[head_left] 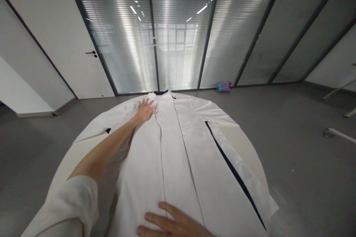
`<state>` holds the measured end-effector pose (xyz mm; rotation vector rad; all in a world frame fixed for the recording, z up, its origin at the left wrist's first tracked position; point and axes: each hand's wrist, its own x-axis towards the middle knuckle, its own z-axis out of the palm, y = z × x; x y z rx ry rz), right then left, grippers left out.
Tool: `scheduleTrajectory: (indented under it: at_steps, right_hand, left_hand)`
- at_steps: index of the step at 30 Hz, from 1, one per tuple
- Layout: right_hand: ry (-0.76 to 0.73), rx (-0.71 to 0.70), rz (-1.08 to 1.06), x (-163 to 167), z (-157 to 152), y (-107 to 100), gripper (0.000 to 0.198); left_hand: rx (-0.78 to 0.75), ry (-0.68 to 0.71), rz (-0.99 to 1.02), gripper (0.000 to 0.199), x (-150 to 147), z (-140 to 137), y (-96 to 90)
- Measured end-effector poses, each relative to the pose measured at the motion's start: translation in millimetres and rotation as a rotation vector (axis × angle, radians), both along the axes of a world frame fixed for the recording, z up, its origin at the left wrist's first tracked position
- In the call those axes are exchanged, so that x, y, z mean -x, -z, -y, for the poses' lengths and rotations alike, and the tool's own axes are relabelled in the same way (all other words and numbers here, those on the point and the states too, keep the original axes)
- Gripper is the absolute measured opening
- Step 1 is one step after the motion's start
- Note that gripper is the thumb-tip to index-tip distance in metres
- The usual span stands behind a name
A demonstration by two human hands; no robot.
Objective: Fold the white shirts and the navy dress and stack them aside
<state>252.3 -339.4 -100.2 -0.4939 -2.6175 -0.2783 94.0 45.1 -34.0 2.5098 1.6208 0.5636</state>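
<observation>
A long white garment (180, 148) with a dark inner collar lies front up, its collar at the far side. Its front placket runs down the middle, and dark trim shows along the right side. Under it is a round cream table (246, 142). My left hand (145, 110) rests flat on the garment just below the collar, on the left, fingers spread. Close to me, my right hand (175, 224) lies over the lower front, its fingers apart; the frame's bottom edge cuts it off. Neither hand grips the fabric.
Beyond the table, a glass partition (178, 55) with blinds stands across the grey floor (292, 126). A blue and red patterned basket-like object (224, 87) sits at its foot. A white door (83, 44) is at left; pale furniture legs (340, 135) show at right.
</observation>
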Motion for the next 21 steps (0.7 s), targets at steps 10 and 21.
scheduleTrajectory:
  at_steps: [10,21]
  right_hand:
    - [0.105,0.341,-0.289,-54,9,-105,0.03]
    - [0.219,0.283,0.07,-95,36,-94,0.04]
  left_hand:
    - [0.09,0.61,-0.052,0.043,125,246,-55.3]
    - [-0.131,0.808,-0.314,0.058,142,377,-43.8]
